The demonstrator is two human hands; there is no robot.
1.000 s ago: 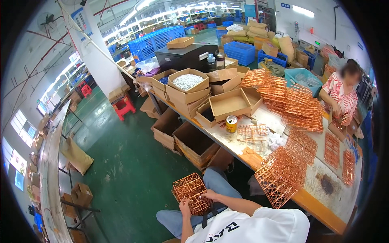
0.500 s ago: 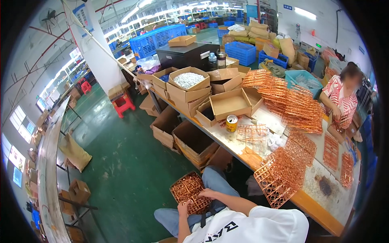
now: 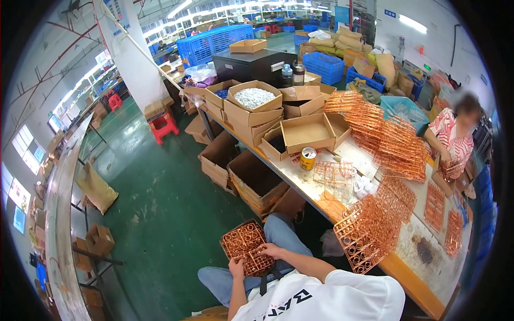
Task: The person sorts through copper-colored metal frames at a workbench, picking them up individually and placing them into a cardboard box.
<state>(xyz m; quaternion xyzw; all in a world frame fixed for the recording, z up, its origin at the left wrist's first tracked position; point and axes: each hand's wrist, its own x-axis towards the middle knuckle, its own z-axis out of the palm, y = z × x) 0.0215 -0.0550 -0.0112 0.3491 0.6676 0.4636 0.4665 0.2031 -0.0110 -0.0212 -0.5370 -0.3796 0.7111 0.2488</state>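
Observation:
On my lap sits a cardboard box [image 3: 225, 247] filled with copper-coloured lattice frames with rings [image 3: 245, 239]. My left hand [image 3: 236, 267] is closed on the near left edge of a copper-coloured lattice frame [image 3: 256, 263], over the near side of the box. At that frame's right side, my right hand [image 3: 271, 250] grips it with bent fingers. The fingertips are small in this view, and the exact pinch points are partly hidden.
To my right runs a worktable [image 3: 423, 278] with a fan of lattice frames [image 3: 369, 232], a taller stack of them [image 3: 396, 144], a yellow can [image 3: 307, 158] and cardboard trays [image 3: 308, 134]. Large boxes [image 3: 257, 179] stand underneath. A co-worker [image 3: 452, 134] is at the far right.
Both hands have shifted slightly left and up with the frame, which now lies flatter and shows its grid more plainly. The whole view has tilted a little.

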